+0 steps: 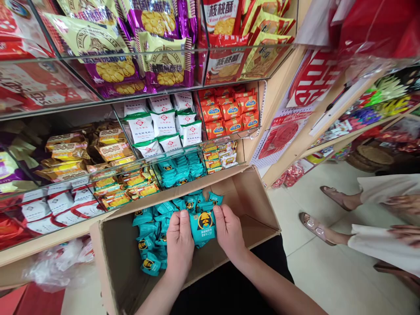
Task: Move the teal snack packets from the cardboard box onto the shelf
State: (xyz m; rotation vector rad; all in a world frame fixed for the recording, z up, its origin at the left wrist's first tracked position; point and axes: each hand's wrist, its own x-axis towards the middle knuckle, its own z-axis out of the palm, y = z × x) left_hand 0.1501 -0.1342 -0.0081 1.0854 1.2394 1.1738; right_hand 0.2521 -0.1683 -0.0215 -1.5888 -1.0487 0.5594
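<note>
Both of my hands are over an open cardboard box [262, 197]. My left hand [180, 240] pinches the left edge of a teal snack packet [202, 225] between thumb and fingers. On the packet's right edge, my right hand [229, 229] has the same kind of pinch. A yellow and black cartoon figure is printed on the packet. Beneath and left of my hands, a heap of like teal packets [151, 236] fills the box's left part. Behind the box's far wall, more teal packets [180, 168] lie in a bottom shelf bin.
Shelves with clear dividers hold purple biscuit packs [164, 65], white packets [164, 122] and red packets [231, 111]. A plastic bag [62, 262] lies below at left. At right, a seated person's sandaled foot [318, 227] rests on the tiled floor [315, 267].
</note>
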